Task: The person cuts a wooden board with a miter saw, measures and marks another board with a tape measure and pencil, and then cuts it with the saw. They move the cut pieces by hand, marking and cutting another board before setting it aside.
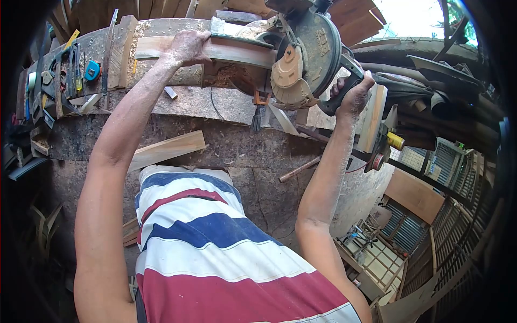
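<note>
At the top of the view my left hand (187, 48) is closed over a long wooden board (239, 52), its fingers reaching toward the saw's fence (215, 27). The board lies across the miter saw (318, 48), and its right end meets the dusty blade guard (291, 72). My right hand (355, 96) is wrapped around the black saw handle (343, 89). The saw head is low, with its guard covering the blade. An orange clamp (261, 98) sits at the front of the saw base. Fine sawdust coats both forearms.
On the bench (188, 102), a blue tape measure (92, 70) and several hand tools lie at the left. A loose plank (167, 149) rests below, near my legs. Upright wood (371, 118) and a yellow-and-red tool (395, 141) stand close to my right forearm.
</note>
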Motion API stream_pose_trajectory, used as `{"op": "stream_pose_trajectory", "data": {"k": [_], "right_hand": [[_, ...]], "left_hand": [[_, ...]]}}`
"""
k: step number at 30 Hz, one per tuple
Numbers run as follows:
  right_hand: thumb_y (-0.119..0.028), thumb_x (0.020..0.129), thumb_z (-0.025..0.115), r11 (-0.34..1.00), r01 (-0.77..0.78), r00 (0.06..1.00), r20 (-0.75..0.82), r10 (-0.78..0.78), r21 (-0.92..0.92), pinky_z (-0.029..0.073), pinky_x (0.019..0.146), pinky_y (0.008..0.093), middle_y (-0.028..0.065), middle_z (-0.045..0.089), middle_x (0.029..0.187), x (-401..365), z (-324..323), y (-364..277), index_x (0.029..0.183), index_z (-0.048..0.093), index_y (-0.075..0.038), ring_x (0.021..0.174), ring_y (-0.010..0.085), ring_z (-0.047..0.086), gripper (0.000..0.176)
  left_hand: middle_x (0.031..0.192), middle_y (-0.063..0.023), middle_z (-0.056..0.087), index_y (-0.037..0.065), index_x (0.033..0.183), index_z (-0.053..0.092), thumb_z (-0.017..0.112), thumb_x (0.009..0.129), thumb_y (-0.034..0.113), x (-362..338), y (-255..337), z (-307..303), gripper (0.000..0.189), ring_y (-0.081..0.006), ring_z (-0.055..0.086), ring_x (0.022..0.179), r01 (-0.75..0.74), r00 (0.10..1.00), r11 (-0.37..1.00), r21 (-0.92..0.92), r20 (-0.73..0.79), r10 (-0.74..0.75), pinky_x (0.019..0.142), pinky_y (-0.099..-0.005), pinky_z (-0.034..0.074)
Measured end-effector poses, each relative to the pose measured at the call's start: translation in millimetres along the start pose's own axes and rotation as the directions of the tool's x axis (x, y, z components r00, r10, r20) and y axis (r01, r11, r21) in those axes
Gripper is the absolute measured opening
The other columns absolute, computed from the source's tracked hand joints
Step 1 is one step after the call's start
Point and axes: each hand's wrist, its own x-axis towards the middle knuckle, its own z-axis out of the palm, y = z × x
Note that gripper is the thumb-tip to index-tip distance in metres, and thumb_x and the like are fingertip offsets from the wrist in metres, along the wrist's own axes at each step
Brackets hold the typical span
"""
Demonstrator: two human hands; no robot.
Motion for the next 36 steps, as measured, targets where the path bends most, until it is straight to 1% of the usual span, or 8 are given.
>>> {"op": "stream_pose_trajectory", "data": {"k": [10, 13, 16, 19, 22, 25, 28, 36], "right_hand": [[-0.069, 0.112, 0.029, 1.000, 0.009, 0.999, 0.032, -0.010, 0.012, 0.042, 0.046, 0.0322, 0.0046, 0.050, 0.064, -4, -1, 4, 0.148, 0.061, -0.004, 0.049, 0.0169, 0.049, 0.082], [-0.062, 0.110, 0.032, 0.999, -0.014, 1.000, 0.008, 0.014, 0.029, 0.040, 0.049, 0.0331, 0.0035, 0.049, 0.064, -9, 2, 2, 0.134, 0.066, -0.010, 0.050, 0.0170, 0.048, 0.066], [-0.062, 0.110, 0.031, 1.000, 0.004, 1.000, 0.012, -0.004, 0.016, 0.040, 0.049, 0.0332, 0.0033, 0.049, 0.064, -10, 1, 6, 0.136, 0.065, -0.011, 0.051, 0.0168, 0.047, 0.067], [-0.063, 0.110, 0.030, 1.000, 0.008, 1.000, 0.007, -0.008, -0.011, 0.040, 0.049, 0.0331, 0.0034, 0.049, 0.065, -12, 0, 7, 0.137, 0.064, -0.011, 0.051, 0.0168, 0.047, 0.068], [-0.063, 0.110, 0.030, 1.000, 0.025, 1.000, 0.014, -0.025, 0.000, 0.041, 0.048, 0.0335, 0.0036, 0.049, 0.066, -14, 1, 9, 0.137, 0.064, -0.011, 0.052, 0.0171, 0.048, 0.068], [-0.063, 0.110, 0.030, 0.999, 0.030, 1.000, 0.005, -0.030, -0.017, 0.041, 0.048, 0.0338, 0.0040, 0.049, 0.066, -16, 2, 8, 0.138, 0.063, -0.011, 0.051, 0.0173, 0.048, 0.068], [-0.061, 0.110, 0.030, 1.000, 0.023, 1.000, 0.009, -0.023, -0.013, 0.041, 0.048, 0.0342, 0.0043, 0.050, 0.066, -18, 2, 7, 0.138, 0.063, -0.010, 0.052, 0.0175, 0.049, 0.066], [-0.058, 0.110, 0.029, 1.000, 0.025, 1.000, 0.003, -0.025, 0.013, 0.043, 0.050, 0.0340, 0.0044, 0.049, 0.066, -19, 1, 14, 0.140, 0.062, -0.010, 0.052, 0.0175, 0.049, 0.066]], "left_hand": [[0.112, -0.0249, 0.077, 0.006, 0.130, 0.064, 0.095, 0.073, 0.059, -1, 3, -2, 0.084, -0.0431, 0.075, 0.113, 0.018, 1.000, 1.000, 0.000, -0.006, -0.018, 0.100, -0.0546, 0.059], [0.110, -0.0249, 0.077, 0.006, 0.129, 0.064, 0.095, 0.071, 0.061, 0, 1, 0, 0.085, -0.0433, 0.076, 0.111, 0.009, 1.000, 1.000, -0.001, -0.013, -0.009, 0.099, -0.0546, 0.060], [0.109, -0.0246, 0.078, 0.006, 0.128, 0.065, 0.096, 0.070, 0.062, 2, -2, 4, 0.086, -0.0434, 0.077, 0.109, -0.010, 0.999, 1.000, -0.009, -0.043, 0.009, 0.097, -0.0545, 0.060], [0.102, -0.0185, 0.079, 0.009, 0.116, 0.067, 0.094, 0.070, 0.065, -1, -1, 7, 0.078, -0.0394, 0.079, 0.103, -0.012, 0.994, 1.000, 0.018, -0.108, 0.014, 0.094, -0.0524, 0.062], [0.104, -0.0191, 0.078, 0.009, 0.116, 0.067, 0.094, 0.070, 0.065, 2, -4, 9, 0.078, -0.0392, 0.078, 0.104, -0.023, 0.994, 1.000, 0.008, -0.105, 0.024, 0.094, -0.0527, 0.061], [0.110, -0.0239, 0.078, 0.005, 0.128, 0.065, 0.095, 0.070, 0.061, 2, -4, 5, 0.086, -0.0431, 0.077, 0.108, -0.016, 0.999, 1.000, -0.007, -0.040, 0.015, 0.096, -0.0537, 0.061], [0.112, -0.0236, 0.078, 0.005, 0.128, 0.064, 0.095, 0.071, 0.060, 1, -1, 4, 0.085, -0.0430, 0.076, 0.110, -0.001, 0.999, 1.000, 0.005, -0.048, 0.001, 0.098, -0.0539, 0.060], [0.114, -0.0243, 0.077, 0.005, 0.132, 0.063, 0.094, 0.074, 0.058, -1, 3, -3, 0.085, -0.0425, 0.074, 0.115, 0.025, 1.000, 1.000, -0.011, 0.002, -0.025, 0.103, -0.0541, 0.057]]}}
